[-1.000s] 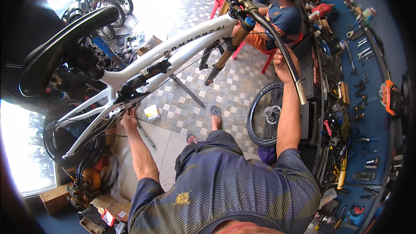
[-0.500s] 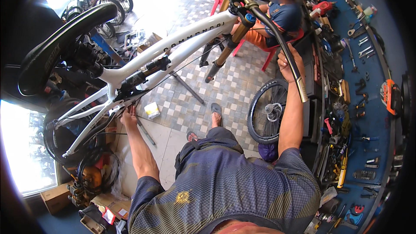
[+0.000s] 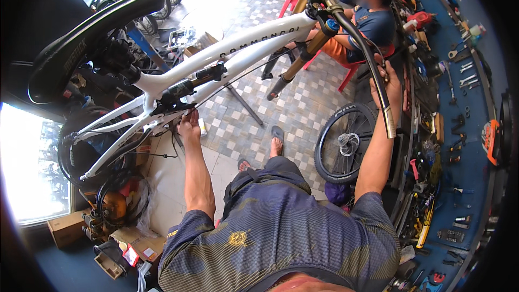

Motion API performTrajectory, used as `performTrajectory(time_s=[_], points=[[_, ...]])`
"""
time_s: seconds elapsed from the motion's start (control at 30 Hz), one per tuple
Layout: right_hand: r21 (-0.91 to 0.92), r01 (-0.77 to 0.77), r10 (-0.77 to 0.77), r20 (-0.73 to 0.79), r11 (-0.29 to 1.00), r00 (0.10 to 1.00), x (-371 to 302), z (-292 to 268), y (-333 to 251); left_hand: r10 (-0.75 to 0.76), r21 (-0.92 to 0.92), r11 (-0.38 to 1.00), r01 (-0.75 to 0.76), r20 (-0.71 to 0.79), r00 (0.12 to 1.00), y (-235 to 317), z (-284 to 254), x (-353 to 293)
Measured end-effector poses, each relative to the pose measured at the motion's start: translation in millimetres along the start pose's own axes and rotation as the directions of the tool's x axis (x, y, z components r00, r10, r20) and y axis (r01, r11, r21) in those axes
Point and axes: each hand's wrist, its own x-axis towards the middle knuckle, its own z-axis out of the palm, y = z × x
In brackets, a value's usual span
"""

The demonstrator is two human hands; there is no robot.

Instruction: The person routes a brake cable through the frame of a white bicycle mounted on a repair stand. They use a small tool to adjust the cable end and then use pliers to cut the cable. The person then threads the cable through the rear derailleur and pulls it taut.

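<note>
A white full-suspension bicycle frame slants across the view, with a black saddle, a black rear shock and a bronze-legged fork. My left hand reaches up to the frame's underside below the shock, its fingers closed and their tips partly hidden. A thin black cable loops beside it. Next to the end of the black handlebar, my right hand closes its fingers on a small dark part too small to name.
A loose wheel with a disc rotor leans at right. Tools hang on a blue wall panel beside a cluttered bench. A person sits on a red chair. Cardboard boxes and coiled tubes lie at lower left.
My view has shifted, so the bicycle sits slightly farther right. My left hand has moved right along the frame's underside. My right hand has come to the bar's outer side, with a small part showing.
</note>
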Motion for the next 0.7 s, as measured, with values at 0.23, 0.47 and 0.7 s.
performTrajectory(time_s=[0.23, 0.47, 0.7], points=[[-0.035, 0.047, -0.046, 0.023, 0.998, 0.999, 9, -12, -12, -0.103, 0.107, 0.989, 0.101, 0.013, 0.995, -32, 40, -25], [-0.005, 0.046, -0.046, 0.019, 0.999, 0.999, 13, -9, -18, -0.275, 0.173, 0.957, 0.234, 0.271, 0.922, -88, 113, -64], [0.006, 0.062, -0.062, 0.051, 0.998, 0.997, 1, 9, -14, -0.356, 0.284, 0.916, 0.283, 0.257, 0.898, -106, 160, -83]])
